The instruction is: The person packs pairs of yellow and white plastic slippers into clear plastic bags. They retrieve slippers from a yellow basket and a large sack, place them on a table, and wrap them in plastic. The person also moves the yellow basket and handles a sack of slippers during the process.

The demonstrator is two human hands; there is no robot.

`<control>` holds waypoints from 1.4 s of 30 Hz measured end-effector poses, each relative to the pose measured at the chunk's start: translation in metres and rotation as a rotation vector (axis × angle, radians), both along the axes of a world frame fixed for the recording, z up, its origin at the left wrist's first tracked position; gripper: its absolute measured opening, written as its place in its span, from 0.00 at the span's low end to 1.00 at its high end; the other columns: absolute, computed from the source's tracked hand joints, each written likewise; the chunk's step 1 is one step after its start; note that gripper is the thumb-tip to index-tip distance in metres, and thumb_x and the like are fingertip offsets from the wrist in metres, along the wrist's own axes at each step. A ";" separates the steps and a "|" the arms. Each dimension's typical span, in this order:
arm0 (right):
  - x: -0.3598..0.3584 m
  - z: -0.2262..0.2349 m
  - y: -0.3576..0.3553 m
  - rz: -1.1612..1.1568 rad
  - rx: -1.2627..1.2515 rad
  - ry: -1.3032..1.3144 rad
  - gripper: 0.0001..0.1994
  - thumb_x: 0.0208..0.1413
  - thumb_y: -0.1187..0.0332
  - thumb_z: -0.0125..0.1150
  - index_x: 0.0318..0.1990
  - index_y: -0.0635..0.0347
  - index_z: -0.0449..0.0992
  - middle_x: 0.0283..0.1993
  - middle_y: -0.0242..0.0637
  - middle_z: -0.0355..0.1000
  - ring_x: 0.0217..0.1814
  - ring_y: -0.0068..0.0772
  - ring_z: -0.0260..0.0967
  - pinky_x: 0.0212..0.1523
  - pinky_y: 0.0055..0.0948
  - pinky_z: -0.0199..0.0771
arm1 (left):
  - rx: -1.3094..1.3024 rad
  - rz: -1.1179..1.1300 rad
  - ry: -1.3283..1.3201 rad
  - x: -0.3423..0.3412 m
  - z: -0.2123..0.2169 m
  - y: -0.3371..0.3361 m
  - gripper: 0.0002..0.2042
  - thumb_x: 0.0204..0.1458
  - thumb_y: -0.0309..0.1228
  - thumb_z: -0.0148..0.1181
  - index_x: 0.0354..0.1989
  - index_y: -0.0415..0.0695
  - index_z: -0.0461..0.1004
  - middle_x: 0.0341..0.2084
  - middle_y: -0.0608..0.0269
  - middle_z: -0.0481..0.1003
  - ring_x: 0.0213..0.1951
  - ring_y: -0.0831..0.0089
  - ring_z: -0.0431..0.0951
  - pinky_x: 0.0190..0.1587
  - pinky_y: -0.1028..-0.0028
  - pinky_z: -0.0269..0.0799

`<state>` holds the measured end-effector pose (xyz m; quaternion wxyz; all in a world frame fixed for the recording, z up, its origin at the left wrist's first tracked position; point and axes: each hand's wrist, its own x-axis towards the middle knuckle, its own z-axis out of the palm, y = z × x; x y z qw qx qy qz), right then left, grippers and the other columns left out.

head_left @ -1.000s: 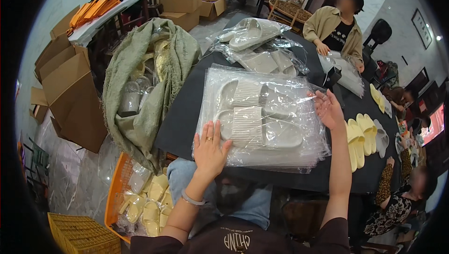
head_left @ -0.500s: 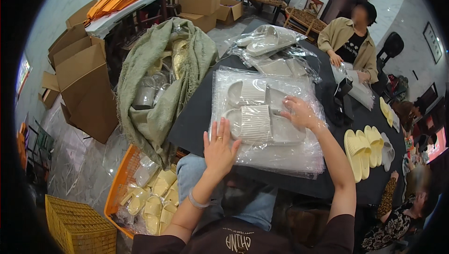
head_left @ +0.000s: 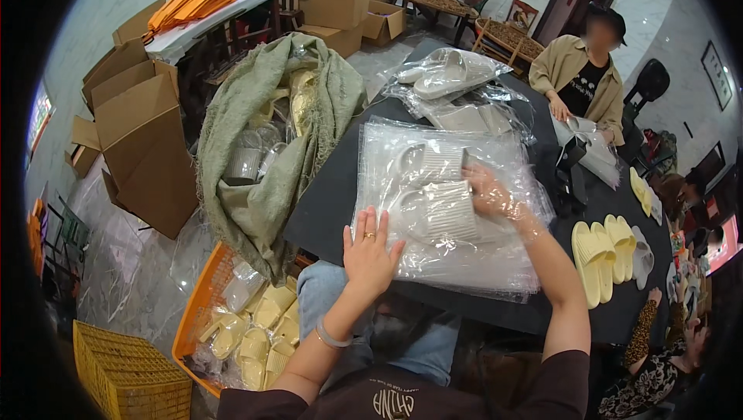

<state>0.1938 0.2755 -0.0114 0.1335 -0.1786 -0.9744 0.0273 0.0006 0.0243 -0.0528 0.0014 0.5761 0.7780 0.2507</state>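
A pair of light grey slippers with ribbed straps (head_left: 449, 211) lies in a clear plastic bag on top of a stack of clear bags (head_left: 495, 273). My left hand (head_left: 370, 259) is open and flat, fingers spread, on the near left edge of the stack. A bracelet circles its wrist. My right hand (head_left: 489, 192) is closed around the inner ends of the slippers by the straps, its fingers bent and partly blurred. Glare from the plastic hides whether that hand is inside the bag. Farther back lie more bagged grey slippers (head_left: 460, 76).
On the dark table (head_left: 321, 211), yellow slippers (head_left: 594, 261) and a black stand (head_left: 571, 176) are at the right. A co-worker (head_left: 584, 76) handles plastic bags across from me. To the left are a green sack (head_left: 232, 110), an orange crate (head_left: 193, 319) and cardboard boxes (head_left: 143, 141).
The slippers have shifted right relative to the stack, and my right hand has moved in from their heel ends toward the straps. My left hand stays on the near left edge.
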 end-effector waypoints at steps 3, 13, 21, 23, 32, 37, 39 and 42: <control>0.046 0.012 0.011 -0.198 -0.106 -0.270 0.18 0.46 0.67 0.60 0.47 0.57 0.75 0.53 0.44 0.70 0.58 0.50 0.63 0.61 0.43 0.59 | 0.023 0.022 0.012 0.000 -0.001 -0.001 0.30 0.56 0.49 0.48 0.62 0.42 0.61 0.64 0.49 0.57 0.67 0.57 0.52 0.66 0.51 0.43; 0.220 0.116 -0.031 -0.844 0.113 0.008 0.14 0.46 0.67 0.59 0.41 0.60 0.78 0.46 0.52 0.72 0.50 0.54 0.67 0.52 0.42 0.65 | 0.057 0.009 0.003 0.000 -0.001 0.001 0.30 0.59 0.48 0.44 0.60 0.35 0.62 0.65 0.48 0.56 0.68 0.56 0.51 0.67 0.51 0.39; 0.240 0.180 -0.038 -0.971 0.167 0.627 0.12 0.54 0.67 0.53 0.34 0.71 0.72 0.30 0.53 0.72 0.34 0.45 0.71 0.36 0.38 0.66 | 0.085 0.043 -0.360 -0.078 0.080 0.080 0.17 0.57 0.38 0.53 0.47 0.37 0.71 0.42 0.44 0.74 0.45 0.49 0.74 0.47 0.57 0.68; 0.220 0.185 -0.045 -0.907 0.191 0.710 0.13 0.55 0.67 0.52 0.33 0.73 0.71 0.27 0.53 0.71 0.31 0.43 0.70 0.34 0.37 0.65 | -0.098 0.111 -0.355 -0.072 0.080 0.105 0.16 0.55 0.40 0.55 0.43 0.38 0.73 0.41 0.47 0.76 0.45 0.50 0.75 0.46 0.57 0.69; 0.024 0.167 -0.112 -0.616 -0.080 0.695 0.14 0.45 0.68 0.62 0.39 0.67 0.76 0.37 0.57 0.72 0.41 0.58 0.70 0.42 0.43 0.70 | 0.005 0.132 -0.148 -0.060 0.031 0.133 0.14 0.51 0.38 0.60 0.38 0.39 0.75 0.37 0.53 0.76 0.43 0.55 0.75 0.43 0.56 0.70; -0.032 0.128 -0.116 -0.471 -0.213 0.724 0.14 0.49 0.67 0.59 0.42 0.66 0.75 0.41 0.56 0.71 0.43 0.58 0.69 0.46 0.44 0.68 | 0.274 0.159 -0.322 -0.060 0.037 0.137 0.11 0.50 0.35 0.60 0.33 0.39 0.75 0.35 0.53 0.75 0.41 0.54 0.74 0.41 0.56 0.70; -0.056 0.113 -0.118 -0.472 -0.242 0.628 0.12 0.48 0.68 0.58 0.38 0.66 0.75 0.40 0.54 0.71 0.44 0.55 0.68 0.45 0.44 0.68 | 0.476 -0.034 -0.503 -0.064 0.018 0.134 0.14 0.50 0.32 0.60 0.43 0.37 0.72 0.40 0.54 0.75 0.46 0.60 0.75 0.44 0.61 0.71; -0.095 0.087 -0.114 -0.493 -0.309 0.604 0.11 0.49 0.70 0.55 0.37 0.67 0.75 0.37 0.54 0.72 0.39 0.58 0.70 0.43 0.43 0.69 | 0.865 -0.466 -1.659 -0.067 -0.048 0.153 0.21 0.55 0.29 0.53 0.58 0.37 0.64 0.53 0.52 0.70 0.55 0.68 0.70 0.52 0.68 0.71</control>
